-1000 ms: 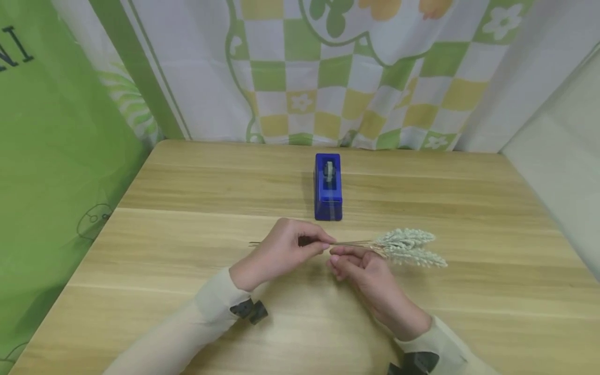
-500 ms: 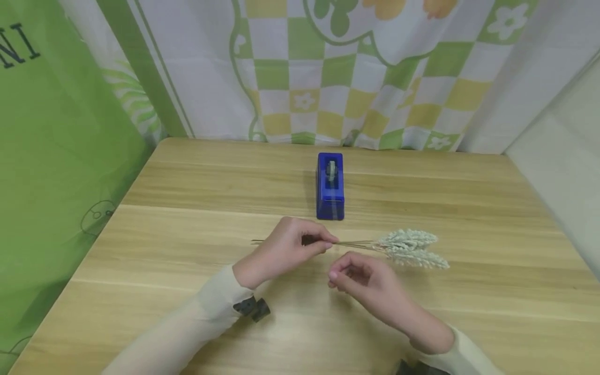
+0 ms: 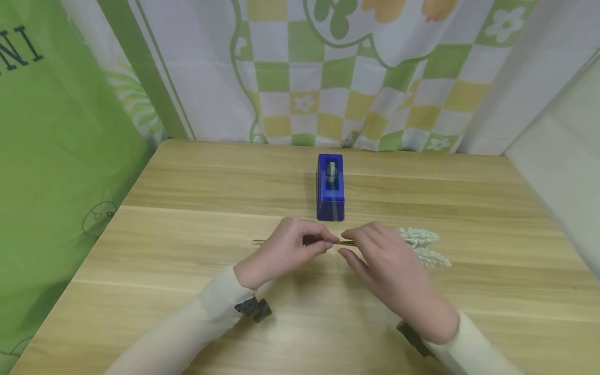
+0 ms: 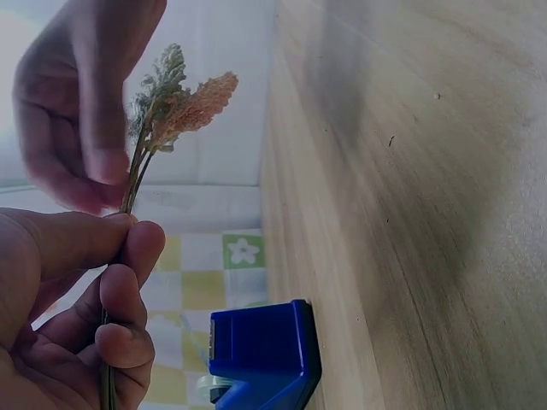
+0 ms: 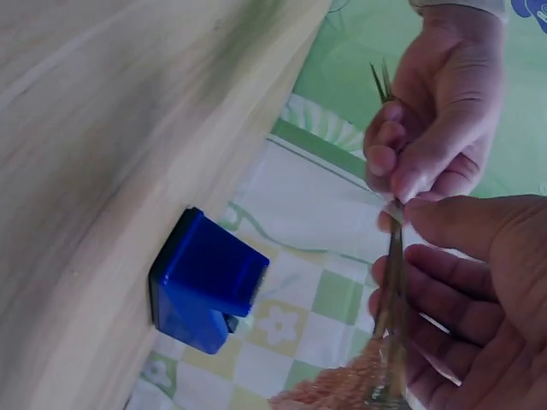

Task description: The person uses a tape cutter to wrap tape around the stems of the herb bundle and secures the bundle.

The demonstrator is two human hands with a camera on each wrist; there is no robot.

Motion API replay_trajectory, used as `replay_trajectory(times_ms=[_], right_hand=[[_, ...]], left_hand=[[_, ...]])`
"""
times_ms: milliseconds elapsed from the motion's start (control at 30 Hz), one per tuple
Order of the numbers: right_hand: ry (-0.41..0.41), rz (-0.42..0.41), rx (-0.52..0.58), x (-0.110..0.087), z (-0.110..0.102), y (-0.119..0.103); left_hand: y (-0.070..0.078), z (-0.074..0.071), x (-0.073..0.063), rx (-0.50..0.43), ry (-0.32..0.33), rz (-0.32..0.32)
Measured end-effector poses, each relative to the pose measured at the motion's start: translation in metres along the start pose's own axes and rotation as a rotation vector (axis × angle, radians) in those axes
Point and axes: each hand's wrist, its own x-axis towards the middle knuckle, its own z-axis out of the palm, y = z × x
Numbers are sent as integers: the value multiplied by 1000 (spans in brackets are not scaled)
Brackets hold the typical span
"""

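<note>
My left hand [image 3: 288, 252] pinches a thin bunch of dried flower stems [image 3: 348, 242] between thumb and index finger. The bare stem ends stick out to its left. Fluffy flower heads [image 3: 432, 257] point right, partly hidden behind my right hand [image 3: 398, 276] in the head view. One head [image 4: 198, 107] looks orange-brown in the left wrist view. The right hand's fingers lie loosely along the stems, its thumb apart from them. A small clear strip, like tape [image 5: 392, 213], shows on the stems by the right thumb tip.
A blue tape dispenser [image 3: 330, 187] with a roll in it stands on the wooden table [image 3: 211, 177], just beyond the hands. Behind the table hangs a checkered curtain [image 3: 333, 73]. Green cloth [image 3: 61, 156] hangs at the left, and a pale wall rises at the right.
The right hand drew back from the stems toward the body, then came up again and turned palm down over the stems near the flower heads. The left hand keeps its pinch in place.
</note>
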Motion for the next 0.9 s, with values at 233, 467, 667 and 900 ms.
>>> replay_trajectory(times_ms=[233, 467, 667, 900], right_hand=[[-13, -8, -74, 1, 10, 5], [-21, -20, -57, 0, 15, 8], [-24, -43, -66, 0, 16, 8], [-2, -92, -81, -1, 18, 9]], left_hand=[[0, -1, -1, -5, 4, 1], [0, -1, -2, 16, 33, -3], [3, -1, -3, 22, 58, -19], [5, -1, -3, 35, 61, -22]])
